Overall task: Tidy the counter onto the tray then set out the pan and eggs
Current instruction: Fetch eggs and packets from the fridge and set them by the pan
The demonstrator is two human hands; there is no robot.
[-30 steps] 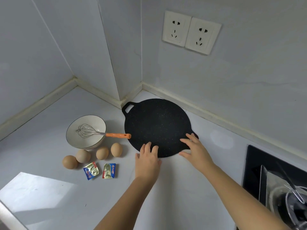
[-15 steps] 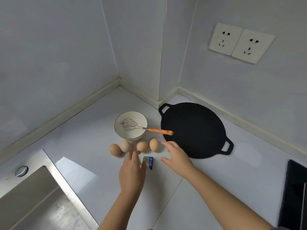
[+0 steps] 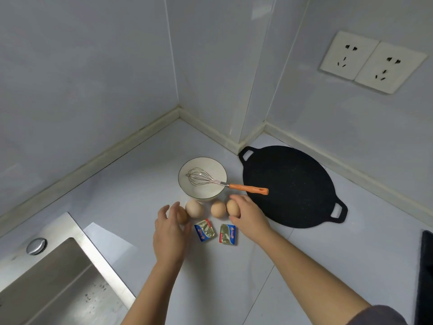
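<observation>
My right hand has its fingers curled over the rightmost egg, thumb under it, clamped on it. My left hand curves round the leftmost egg, which it half hides; the fingers are slightly apart, and I cannot tell whether they grip it. The second egg and third egg lie between them in the same row on the bench, just in front of the white bowl. A whisk rests in the bowl, its orange handle reaching out over the black pan, which lies flat near the bench's back corner. Two foil butter packets sit just in front of the eggs. The sink is at the left edge.
</observation>
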